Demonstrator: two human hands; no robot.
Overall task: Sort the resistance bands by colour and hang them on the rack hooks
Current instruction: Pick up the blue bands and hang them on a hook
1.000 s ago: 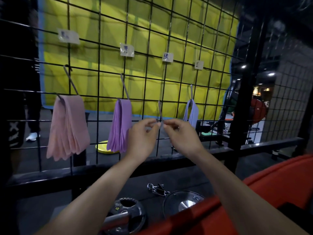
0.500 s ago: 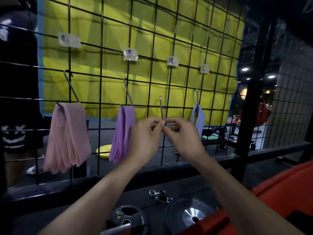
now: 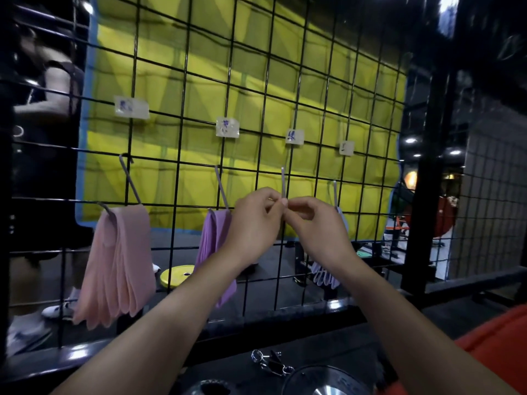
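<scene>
Both hands, left [image 3: 252, 223] and right [image 3: 315, 226], are meeting fingertip to fingertip at the empty third hook [image 3: 283, 182], apparently pinching it to adjust it. Pink bands [image 3: 117, 266], purple bands [image 3: 214, 243] and pale bands [image 3: 326, 276] are hanging sorted on neighbouring hooks.

A yellow padded mat [image 3: 242, 89] is seen well beyond the fingers, behind the wire. Below the fingers, a yellow weight plate [image 3: 175, 275] is laid flat on the floor. Nearer, lower still, a bunch of metal clips [image 3: 271, 363] is spotted beside a steel lid [image 3: 322, 383]. An orange surface [image 3: 496, 346] is glimpsed lower right.
</scene>
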